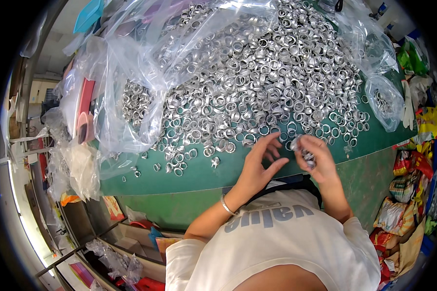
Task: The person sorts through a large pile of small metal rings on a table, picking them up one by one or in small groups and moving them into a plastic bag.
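A broad heap of silver metal rings [257, 72] covers much of the green tabletop [204, 177]. At the near edge of the heap, my left hand [258, 162] is open, its fingers apart and nothing seen in it. Just to its right, my right hand [318, 157] curls around several silver rings [307, 156], which show between thumb and fingers. The two hands face each other without touching. Loose rings [178, 162] lie scattered to the left of my left hand.
Clear plastic sheeting [131, 63] drapes over the heap's left side. A clear bag with rings [384, 104] lies at the right edge. Colourful packages [405, 194] are piled beyond the table on the right. Shelving [131, 237] stands at the lower left.
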A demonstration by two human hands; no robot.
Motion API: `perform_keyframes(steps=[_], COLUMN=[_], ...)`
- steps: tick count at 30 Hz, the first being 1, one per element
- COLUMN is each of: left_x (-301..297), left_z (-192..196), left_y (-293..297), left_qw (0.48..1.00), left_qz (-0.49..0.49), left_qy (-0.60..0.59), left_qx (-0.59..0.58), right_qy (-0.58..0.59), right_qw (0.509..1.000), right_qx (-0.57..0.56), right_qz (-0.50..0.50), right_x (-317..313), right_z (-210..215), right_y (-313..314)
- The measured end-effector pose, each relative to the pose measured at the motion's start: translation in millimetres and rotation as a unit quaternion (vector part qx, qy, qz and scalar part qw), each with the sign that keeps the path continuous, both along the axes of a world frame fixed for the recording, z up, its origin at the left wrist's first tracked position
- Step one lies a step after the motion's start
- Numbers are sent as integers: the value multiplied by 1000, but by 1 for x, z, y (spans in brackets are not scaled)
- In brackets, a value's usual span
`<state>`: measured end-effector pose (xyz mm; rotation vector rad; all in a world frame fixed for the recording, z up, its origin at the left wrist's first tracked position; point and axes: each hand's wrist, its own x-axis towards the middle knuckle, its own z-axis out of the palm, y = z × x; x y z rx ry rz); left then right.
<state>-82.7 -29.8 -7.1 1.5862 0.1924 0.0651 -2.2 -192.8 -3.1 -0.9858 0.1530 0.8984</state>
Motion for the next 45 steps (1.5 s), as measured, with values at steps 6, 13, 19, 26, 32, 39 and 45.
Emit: perform_keyframes(steps=[6, 13, 19, 26, 32, 39, 45], left_x=[2, -2, -11, -5, -9, 18, 21], left_z=[-7, 3, -27, 2, -15, -14, -15], left_y=[5, -6, -5, -8, -7, -20, -23], left_qw=[945, 732, 680, 773, 997, 903, 893], left_qz=[-56, 8, 28, 82, -43, -17, -41], left_qy=[178, 324, 286, 332, 23, 2, 15], left_qx=[-268, -599, -674, -534, 55, 430, 448], right_qy=[-146, -646, -729, -657, -506, -602, -441], right_qw=[982, 740, 655, 561, 786, 656, 821], right_qx=[-117, -187, -195, -502, -345, -455, -359], right_qz=[-3, -14, 49, 37, -88, -11, -52], right_x=[-11, -29, -21, -1, -2, -6, -1], right_z=[-1, 5, 13, -5, -12, -23, -25], right_y=[6, 28, 32, 0, -14, -24, -30])
